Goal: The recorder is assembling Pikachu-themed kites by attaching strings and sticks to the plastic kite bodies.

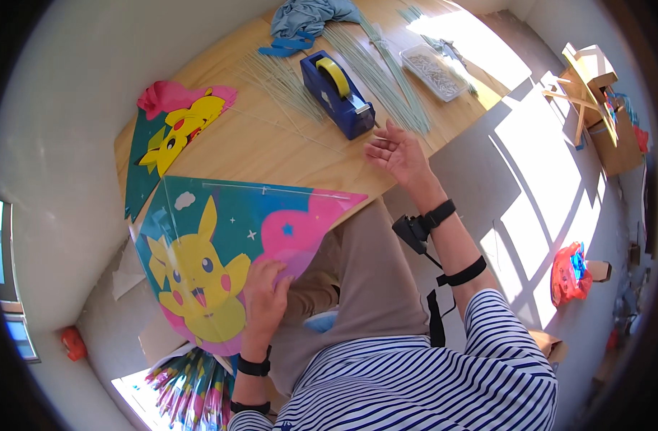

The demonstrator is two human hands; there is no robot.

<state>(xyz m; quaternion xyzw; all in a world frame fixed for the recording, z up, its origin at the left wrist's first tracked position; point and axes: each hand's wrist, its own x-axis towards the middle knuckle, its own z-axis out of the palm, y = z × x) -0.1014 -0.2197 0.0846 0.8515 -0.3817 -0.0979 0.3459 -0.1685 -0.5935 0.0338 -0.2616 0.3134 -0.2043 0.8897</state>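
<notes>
A triangular plastic kite [271,228] in teal and pink, printed with a yellow cartoon animal, hangs partly over the table's near edge. A thin rod runs along its upper side, with a small clear piece of tape near the middle. My left hand [266,298] grips the kite's lower right edge, its fingers bent on the printed face. Beside the front end of a blue tape dispenser [336,100] with a yellow roll, my right hand [397,152] is raised palm up. Its fingers are loosely curled and apart, with nothing visible in them.
A second kite [146,165] lies folded at the table's left. Thin pale rods [375,75], a clear box of small white pieces [435,72] and a blue cloth [311,18] are at the back. Below left stand several rolled kites [192,384]. A red bag [571,280] sits on the floor.
</notes>
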